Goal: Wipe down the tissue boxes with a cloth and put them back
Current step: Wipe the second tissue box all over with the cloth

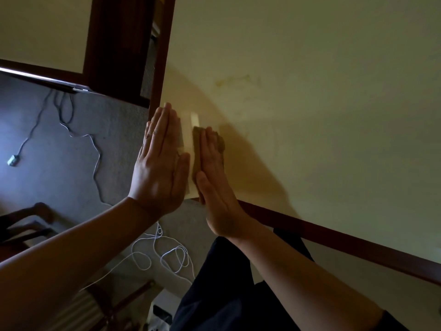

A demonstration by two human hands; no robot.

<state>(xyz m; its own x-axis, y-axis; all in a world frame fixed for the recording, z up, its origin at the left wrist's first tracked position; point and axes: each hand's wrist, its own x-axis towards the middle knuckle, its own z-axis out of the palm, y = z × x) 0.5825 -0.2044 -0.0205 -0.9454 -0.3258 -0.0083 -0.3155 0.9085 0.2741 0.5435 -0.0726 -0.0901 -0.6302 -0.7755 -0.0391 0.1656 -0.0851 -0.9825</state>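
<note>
So the tissue box (191, 149) is sandwiched between both hands, right at the corner of the pale table (310, 115), close to its dark wooden edge (334, 237). Only a thin pale strip of the box shows between the palms; the rest is hidden.

The left hand (160, 168) is flat against the box's left side, fingers straight and pressed together, pointing away from the person, thumb lying along the box's near edge. Nothing curled around it, just a flat push.

The right hand (214, 177) is also flat, fingers straight and together, pressing a brownish cloth (220, 142) onto the box's right side. The cloth sits between the right palm and the box and pokes out past the fingertips on the far side.

Left of the box, below table level, there's grey carpet (59, 144) with a white cable (164, 254) looped on it, and a dark door frame (162, 56) rising beyond the box.
</note>
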